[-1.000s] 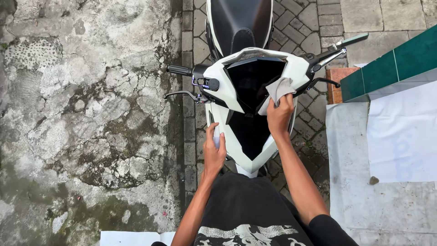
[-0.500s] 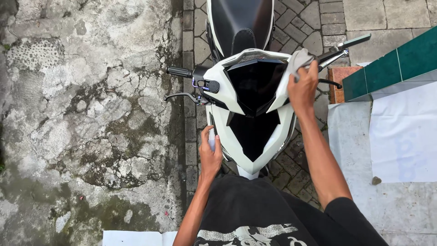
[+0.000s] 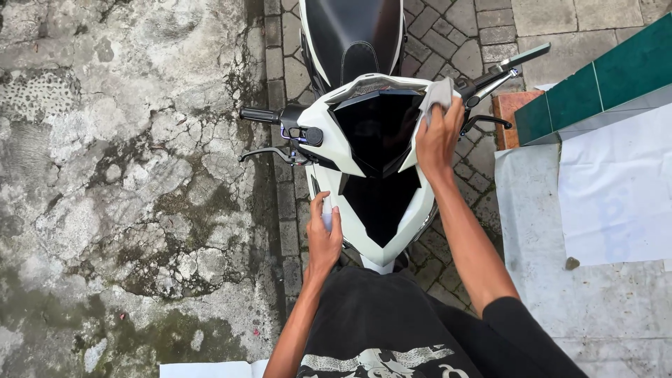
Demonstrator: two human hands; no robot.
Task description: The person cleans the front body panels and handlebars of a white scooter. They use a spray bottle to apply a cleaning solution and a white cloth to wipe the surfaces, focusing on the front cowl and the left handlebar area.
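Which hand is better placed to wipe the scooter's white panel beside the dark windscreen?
Right. The right hand already presses the grey cloth on that white front panel; the left hand sits low on the fairing's edge.

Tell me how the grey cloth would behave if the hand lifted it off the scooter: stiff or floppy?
Probably floppy: the grey cloth bunches in folds under the right hand. Likely light, since it lies on the white front panel without sagging off.

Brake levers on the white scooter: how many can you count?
2: one thin black brake lever below the black handlebar grip, the other black brake lever beside the right hand holding a grey cloth.
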